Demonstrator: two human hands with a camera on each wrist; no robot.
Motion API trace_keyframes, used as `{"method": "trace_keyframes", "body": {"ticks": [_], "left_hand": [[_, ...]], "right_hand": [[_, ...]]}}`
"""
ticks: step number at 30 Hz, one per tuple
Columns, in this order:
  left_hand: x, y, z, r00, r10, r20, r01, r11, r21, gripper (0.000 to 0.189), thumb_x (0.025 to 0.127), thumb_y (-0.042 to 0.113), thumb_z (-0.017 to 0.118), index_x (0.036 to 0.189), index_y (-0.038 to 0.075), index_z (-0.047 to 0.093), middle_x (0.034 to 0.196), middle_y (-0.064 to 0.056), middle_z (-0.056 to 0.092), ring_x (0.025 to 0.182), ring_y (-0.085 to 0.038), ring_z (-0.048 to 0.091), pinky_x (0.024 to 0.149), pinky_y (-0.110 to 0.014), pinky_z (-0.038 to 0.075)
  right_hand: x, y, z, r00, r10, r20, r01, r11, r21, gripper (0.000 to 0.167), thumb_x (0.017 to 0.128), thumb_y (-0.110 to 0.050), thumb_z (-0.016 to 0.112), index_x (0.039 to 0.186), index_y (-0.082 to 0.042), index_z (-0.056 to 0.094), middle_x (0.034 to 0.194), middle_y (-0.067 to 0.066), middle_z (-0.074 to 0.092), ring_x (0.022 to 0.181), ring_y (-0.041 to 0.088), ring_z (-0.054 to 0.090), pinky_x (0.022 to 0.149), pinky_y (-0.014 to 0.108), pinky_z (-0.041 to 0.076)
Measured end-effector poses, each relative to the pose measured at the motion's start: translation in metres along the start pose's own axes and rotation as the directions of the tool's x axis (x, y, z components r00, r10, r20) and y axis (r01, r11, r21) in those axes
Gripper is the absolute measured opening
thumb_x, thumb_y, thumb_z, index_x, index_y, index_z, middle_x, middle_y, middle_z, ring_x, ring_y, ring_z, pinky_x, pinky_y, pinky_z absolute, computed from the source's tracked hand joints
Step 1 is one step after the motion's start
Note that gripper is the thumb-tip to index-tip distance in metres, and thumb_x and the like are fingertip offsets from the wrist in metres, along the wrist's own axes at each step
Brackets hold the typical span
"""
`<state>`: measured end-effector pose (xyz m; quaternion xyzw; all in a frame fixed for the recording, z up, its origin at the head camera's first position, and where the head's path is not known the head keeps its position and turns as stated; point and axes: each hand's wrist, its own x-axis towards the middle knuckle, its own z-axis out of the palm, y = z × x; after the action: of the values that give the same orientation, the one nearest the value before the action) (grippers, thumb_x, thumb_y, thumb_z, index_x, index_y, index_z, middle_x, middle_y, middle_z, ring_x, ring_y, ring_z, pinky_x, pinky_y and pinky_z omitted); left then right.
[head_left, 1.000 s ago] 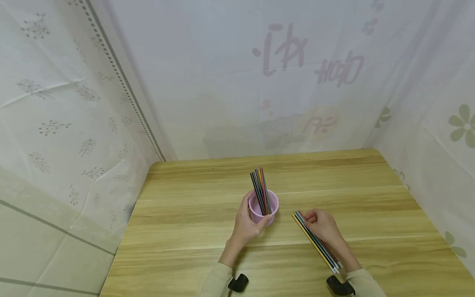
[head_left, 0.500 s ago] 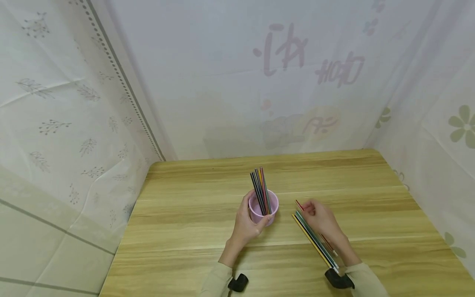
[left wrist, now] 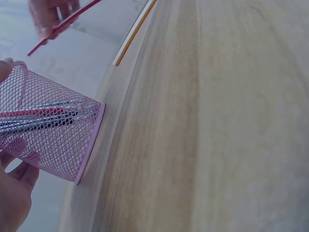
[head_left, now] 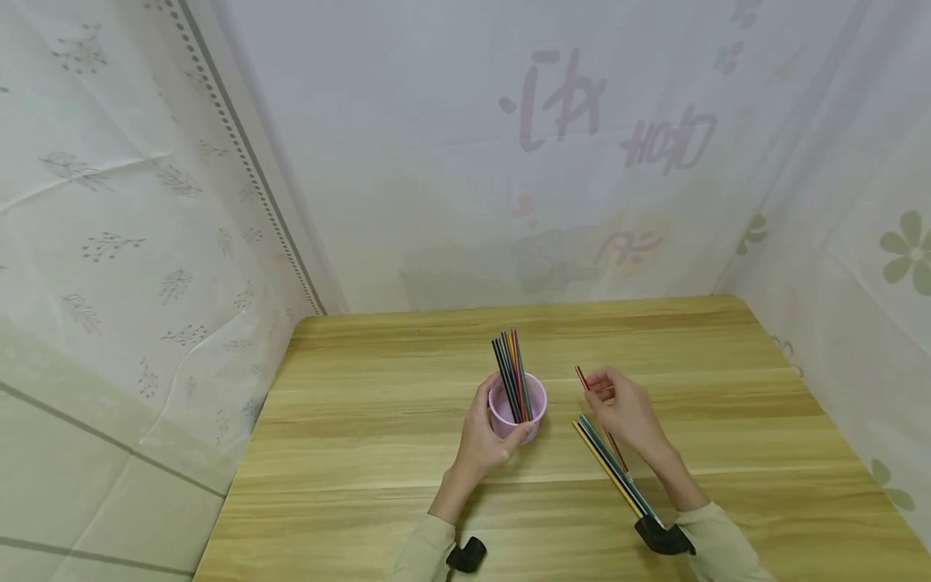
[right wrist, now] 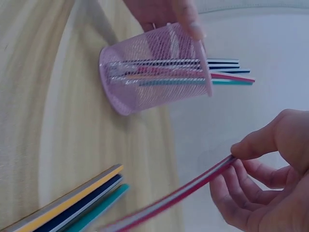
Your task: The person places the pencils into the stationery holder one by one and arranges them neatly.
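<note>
A pink mesh pen cup [head_left: 515, 432] stands on the table, with several striped pencils [head_left: 510, 368] leaning upright inside it. My left hand [head_left: 480, 444] grips the cup from its left side, thumb over the near rim. To the right, my right hand [head_left: 629, 412] pinches a red striped pencil [right wrist: 193, 183] near its upper end, holding it slanted above the table. Beneath and left of that hand lie several more pencils [head_left: 611, 465], yellow, dark and green ones among them. Their lower ends are partly hidden by the black wrist strap.
The wood-grain table [head_left: 364, 420] runs back to a pale printed curtain [head_left: 436, 202]. Similar patterned cloth hangs on the left [head_left: 145, 242] and right. Black wrist mounts [head_left: 467, 554] sit on both sleeves.
The right hand has picked the red striped pencil out of the loose pencils and raised it up and slightly away from them. The left hand and cup stay in place.
</note>
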<state>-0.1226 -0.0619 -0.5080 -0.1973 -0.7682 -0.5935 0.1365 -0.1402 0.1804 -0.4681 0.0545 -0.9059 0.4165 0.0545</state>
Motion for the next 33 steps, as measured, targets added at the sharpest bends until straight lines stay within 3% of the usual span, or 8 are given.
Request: {"method": "trace_keyframes", "body": {"ticks": [10,16,19,24,29,33], "left_hand": [[0.000,0.000,0.001,1.000,0.012,-0.004,-0.012,1.000,0.010,0.085,0.075,0.011,0.085,0.145,-0.012,0.040,0.138,-0.030,0.056,0.119,-0.044,0.060,0.099,-0.060,0.052],[0.000,-0.002,0.001,1.000,-0.008,0.005,0.008,1.000,-0.012,0.086,0.076,0.009,0.084,0.146,-0.012,0.039,0.139,-0.031,0.055,0.121,-0.046,0.059,0.101,-0.062,0.050],[-0.001,-0.015,0.006,1.000,-0.003,-0.009,0.003,1.000,-0.010,0.088,0.075,0.010,0.085,0.147,-0.009,0.039,0.140,-0.030,0.055,0.122,-0.046,0.058,0.101,-0.063,0.049],[-0.003,-0.040,0.011,1.000,-0.002,-0.017,0.002,1.000,0.021,0.092,0.075,0.018,0.086,0.151,0.003,0.038,0.143,-0.019,0.055,0.125,-0.037,0.059,0.103,-0.057,0.052],[-0.004,-0.047,0.011,1.000,0.000,-0.009,0.000,1.000,0.028,0.091,0.077,0.027,0.086,0.153,0.010,0.037,0.145,-0.013,0.055,0.125,-0.031,0.059,0.104,-0.051,0.053],[-0.004,-0.046,0.011,1.000,-0.002,-0.010,0.002,0.999,0.039,0.090,0.078,0.028,0.085,0.153,0.010,0.038,0.144,-0.013,0.055,0.125,-0.031,0.059,0.103,-0.050,0.053]], "right_hand": [[0.005,-0.026,-0.004,0.990,-0.079,-0.119,0.090,0.991,0.094,0.018,0.092,0.003,0.064,0.110,0.002,0.063,0.098,0.016,0.070,0.086,0.020,0.066,0.067,0.014,0.056],[0.008,-0.043,-0.014,0.969,-0.130,-0.209,0.171,0.966,0.193,0.019,0.091,0.008,0.064,0.110,0.007,0.060,0.101,0.020,0.068,0.087,0.005,0.063,0.071,0.009,0.056],[0.010,-0.052,-0.020,0.963,-0.135,-0.235,0.192,0.952,0.240,0.019,0.092,0.008,0.064,0.110,0.009,0.059,0.102,0.021,0.067,0.088,-0.002,0.061,0.073,0.008,0.055],[0.014,-0.068,-0.029,0.945,-0.165,-0.282,0.249,0.923,0.294,0.019,0.093,0.006,0.064,0.110,0.010,0.058,0.103,0.021,0.065,0.091,0.000,0.062,0.074,0.010,0.056],[0.021,-0.081,-0.031,0.929,-0.180,-0.324,0.291,0.895,0.338,0.021,0.092,0.007,0.065,0.111,0.010,0.057,0.104,0.021,0.065,0.091,0.001,0.064,0.077,0.012,0.058],[0.027,-0.088,-0.027,0.919,-0.177,-0.352,0.314,0.868,0.384,0.021,0.091,0.007,0.066,0.110,0.011,0.058,0.102,0.019,0.064,0.090,0.006,0.065,0.077,0.015,0.059]]}}
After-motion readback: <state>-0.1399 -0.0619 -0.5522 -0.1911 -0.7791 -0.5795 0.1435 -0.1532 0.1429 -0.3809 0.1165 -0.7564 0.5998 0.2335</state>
